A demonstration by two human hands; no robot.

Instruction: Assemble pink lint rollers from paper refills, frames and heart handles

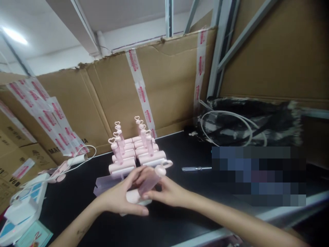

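My left hand (119, 199) is wrapped round a pale pink cylindrical body (134, 197). From it a translucent pinkish tube (149, 183) slants up to the right, ending in a round cap with a heart-shaped loop (168, 164). My right hand (172, 192) closes on the tube's lower part with thumb and fingers. Just beyond my hands, several like pink pieces (151, 157) stand in two rows, their tubes upright and heart loops on top. A translucent purple holder (101, 185) shows under the front of the left row, partly hidden by my left hand.
A screwdriver (195, 168) lies to the right, beside a blurred-out patch. Behind it sits a black bundle with a white cable (226, 113). At left are a power strip with a white plug (22, 209), a teal box (34, 235) and a corded pink piece (61, 171). Cardboard (169, 82) walls the back.
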